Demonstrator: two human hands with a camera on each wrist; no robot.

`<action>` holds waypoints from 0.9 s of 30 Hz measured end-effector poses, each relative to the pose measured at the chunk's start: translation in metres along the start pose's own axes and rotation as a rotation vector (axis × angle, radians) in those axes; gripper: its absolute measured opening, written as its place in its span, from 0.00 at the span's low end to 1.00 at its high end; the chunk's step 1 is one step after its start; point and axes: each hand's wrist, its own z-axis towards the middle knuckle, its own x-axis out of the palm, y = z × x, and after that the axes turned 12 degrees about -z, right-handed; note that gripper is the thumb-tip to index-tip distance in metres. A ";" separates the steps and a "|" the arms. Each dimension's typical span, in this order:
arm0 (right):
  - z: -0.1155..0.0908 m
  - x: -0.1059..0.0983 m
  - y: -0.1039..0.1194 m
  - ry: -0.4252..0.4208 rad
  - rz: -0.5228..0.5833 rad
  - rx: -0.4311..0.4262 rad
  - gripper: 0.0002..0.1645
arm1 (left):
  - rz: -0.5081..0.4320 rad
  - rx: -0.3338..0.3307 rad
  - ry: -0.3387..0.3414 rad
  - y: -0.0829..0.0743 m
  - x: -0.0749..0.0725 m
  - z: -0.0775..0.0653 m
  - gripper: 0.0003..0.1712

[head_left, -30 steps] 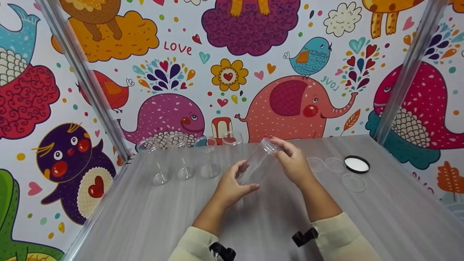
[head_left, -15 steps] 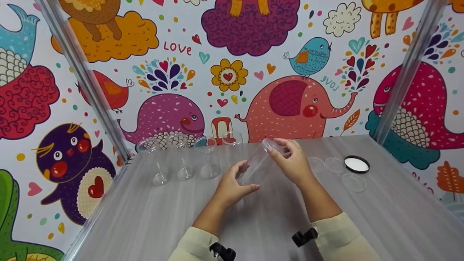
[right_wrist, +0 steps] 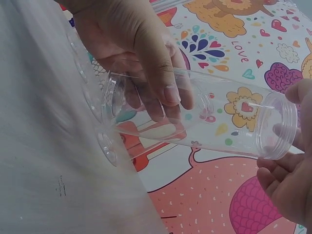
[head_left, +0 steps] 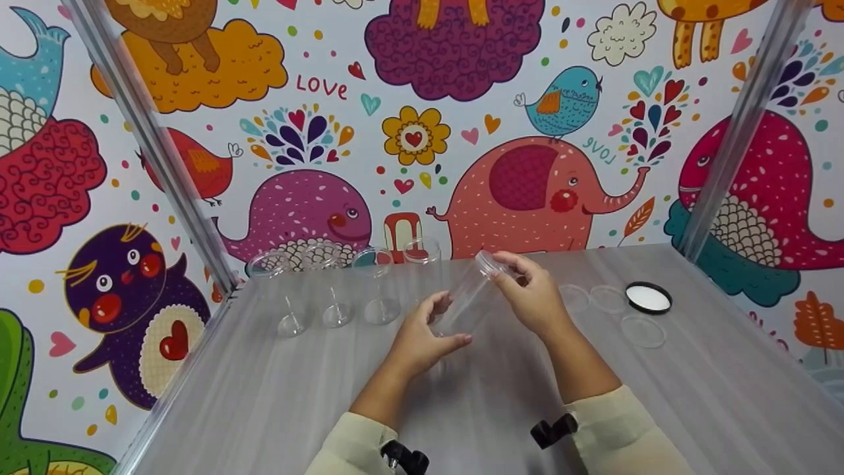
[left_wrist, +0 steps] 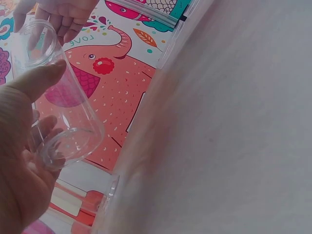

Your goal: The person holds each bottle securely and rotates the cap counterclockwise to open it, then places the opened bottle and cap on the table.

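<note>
A clear plastic jar (head_left: 464, 298) is held tilted above the table, its ribbed end up and to the right. My left hand (head_left: 422, 338) grips its lower body, thumb on the near side and fingers behind, as the right wrist view of the jar (right_wrist: 222, 114) confirms. My right hand (head_left: 537, 298) holds the ribbed upper end (right_wrist: 279, 126) with thumb and fingers. Whether that end is a bare threaded neck or a clear lid, I cannot tell. Through the jar wall (left_wrist: 80, 109) no contents show.
Several clear jars (head_left: 382, 310) stand upright in a row at the back left of the grey table (head_left: 264, 409). To the right lie thin clear discs (head_left: 643, 332) and a black-rimmed white lid (head_left: 649, 298). A patterned wall (head_left: 409, 72) and metal posts (head_left: 738, 132) enclose the table.
My right thumb and fingers have shifted round the jar's upper end, the thumb moving over it and then back slightly. The left hand and jar have stayed nearly in place.
</note>
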 end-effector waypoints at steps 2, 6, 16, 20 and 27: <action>0.000 0.000 0.000 0.011 0.029 -0.009 0.24 | -0.002 0.006 0.001 0.000 0.000 0.000 0.55; 0.000 -0.001 -0.002 0.032 0.055 -0.022 0.24 | -0.002 0.007 0.001 0.000 0.000 0.000 0.55; 0.001 -0.001 -0.003 0.070 0.096 -0.013 0.24 | -0.009 0.002 0.001 0.001 -0.001 0.001 0.54; 0.002 0.000 -0.002 0.052 0.095 -0.038 0.24 | -0.007 0.001 0.003 0.003 -0.001 0.001 0.54; 0.002 0.000 -0.001 0.016 0.021 -0.033 0.32 | 0.004 -0.010 0.006 0.003 -0.001 0.000 0.56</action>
